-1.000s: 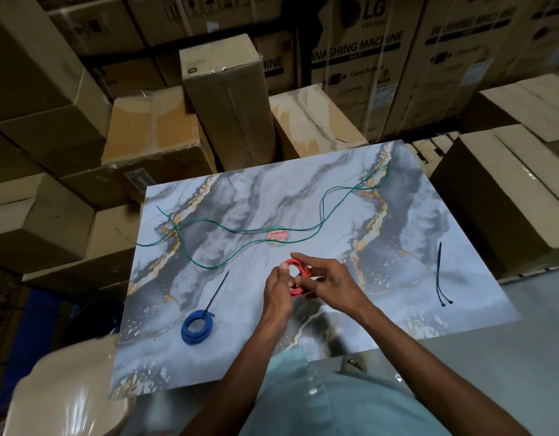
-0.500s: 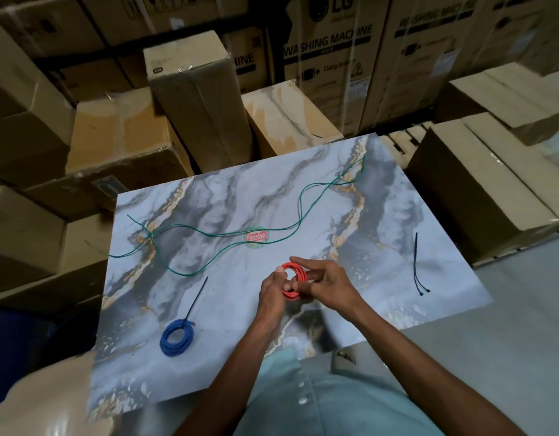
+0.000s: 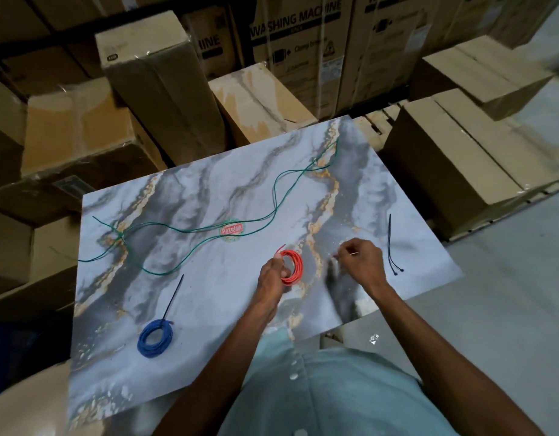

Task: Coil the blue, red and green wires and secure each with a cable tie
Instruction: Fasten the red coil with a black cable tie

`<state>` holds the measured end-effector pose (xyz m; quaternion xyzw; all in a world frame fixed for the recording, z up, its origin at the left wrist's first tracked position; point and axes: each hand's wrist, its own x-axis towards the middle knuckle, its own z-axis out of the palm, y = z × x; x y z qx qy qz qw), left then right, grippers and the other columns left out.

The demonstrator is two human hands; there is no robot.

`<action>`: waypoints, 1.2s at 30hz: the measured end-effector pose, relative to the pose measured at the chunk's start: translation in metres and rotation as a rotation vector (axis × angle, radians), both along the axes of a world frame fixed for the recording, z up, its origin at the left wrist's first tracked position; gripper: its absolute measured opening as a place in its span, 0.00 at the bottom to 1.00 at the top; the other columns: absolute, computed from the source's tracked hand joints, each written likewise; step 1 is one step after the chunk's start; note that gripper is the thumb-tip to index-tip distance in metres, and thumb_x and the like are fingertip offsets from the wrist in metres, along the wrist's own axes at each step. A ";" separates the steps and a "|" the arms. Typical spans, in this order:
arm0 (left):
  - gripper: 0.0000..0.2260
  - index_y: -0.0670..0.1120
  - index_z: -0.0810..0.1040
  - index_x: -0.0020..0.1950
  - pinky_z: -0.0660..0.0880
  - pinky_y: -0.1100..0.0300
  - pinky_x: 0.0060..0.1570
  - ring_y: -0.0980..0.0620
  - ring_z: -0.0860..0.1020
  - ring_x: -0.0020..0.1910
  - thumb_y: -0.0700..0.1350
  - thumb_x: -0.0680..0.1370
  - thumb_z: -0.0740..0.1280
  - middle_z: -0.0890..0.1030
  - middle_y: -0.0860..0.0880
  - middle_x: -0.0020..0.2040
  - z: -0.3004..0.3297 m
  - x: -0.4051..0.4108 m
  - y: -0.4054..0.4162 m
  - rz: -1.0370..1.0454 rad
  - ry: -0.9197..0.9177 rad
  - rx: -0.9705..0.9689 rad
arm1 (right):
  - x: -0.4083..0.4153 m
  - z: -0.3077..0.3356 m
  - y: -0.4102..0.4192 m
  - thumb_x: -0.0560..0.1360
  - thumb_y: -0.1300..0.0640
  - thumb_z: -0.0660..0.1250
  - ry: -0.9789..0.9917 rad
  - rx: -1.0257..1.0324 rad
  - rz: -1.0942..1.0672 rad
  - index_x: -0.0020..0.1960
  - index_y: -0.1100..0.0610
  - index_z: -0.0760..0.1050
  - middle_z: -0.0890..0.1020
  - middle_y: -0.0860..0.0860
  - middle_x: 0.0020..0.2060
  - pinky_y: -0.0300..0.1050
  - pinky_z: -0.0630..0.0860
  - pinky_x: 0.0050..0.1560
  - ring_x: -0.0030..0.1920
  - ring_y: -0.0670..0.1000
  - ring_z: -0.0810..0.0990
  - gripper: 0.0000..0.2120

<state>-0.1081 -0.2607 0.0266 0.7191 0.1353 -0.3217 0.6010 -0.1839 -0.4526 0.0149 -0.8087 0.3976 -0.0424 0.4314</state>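
A marbled table (image 3: 208, 297) carries a blue coil (image 3: 155, 338), green wire (image 3: 190, 229) and cable ties (image 3: 393, 247).

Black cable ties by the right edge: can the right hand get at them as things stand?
Probably yes. The right hand hovers just left of the two black cable ties, with bare marble tabletop between. Its fingers look curled; whether they pinch anything is unclear.
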 end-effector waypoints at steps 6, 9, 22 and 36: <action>0.14 0.49 0.75 0.42 0.67 0.53 0.41 0.48 0.71 0.37 0.50 0.84 0.57 0.75 0.47 0.36 -0.006 0.000 -0.016 -0.068 -0.042 0.061 | -0.025 -0.023 -0.049 0.76 0.59 0.70 0.184 -0.331 -0.145 0.57 0.59 0.80 0.78 0.63 0.56 0.57 0.72 0.59 0.59 0.66 0.74 0.11; 0.16 0.50 0.71 0.38 0.66 0.53 0.42 0.48 0.71 0.37 0.50 0.84 0.56 0.74 0.47 0.36 -0.008 0.001 -0.021 -0.086 -0.044 0.071 | -0.028 -0.029 -0.058 0.75 0.63 0.67 0.234 -0.288 -0.151 0.59 0.63 0.78 0.77 0.67 0.55 0.57 0.73 0.58 0.57 0.70 0.75 0.12; 0.15 0.50 0.71 0.39 0.71 0.53 0.42 0.49 0.73 0.39 0.50 0.84 0.56 0.74 0.47 0.38 -0.011 0.007 -0.029 -0.070 0.005 0.055 | -0.016 -0.024 -0.061 0.73 0.69 0.70 0.084 -0.143 -0.155 0.51 0.60 0.84 0.87 0.58 0.48 0.46 0.76 0.52 0.50 0.61 0.85 0.09; 0.16 0.48 0.72 0.38 0.69 0.55 0.44 0.50 0.72 0.39 0.50 0.84 0.57 0.74 0.49 0.37 -0.008 0.021 -0.009 0.029 -0.004 0.033 | 0.025 0.040 -0.013 0.80 0.66 0.69 -0.250 0.923 -0.098 0.53 0.66 0.81 0.85 0.60 0.41 0.43 0.84 0.39 0.41 0.56 0.87 0.05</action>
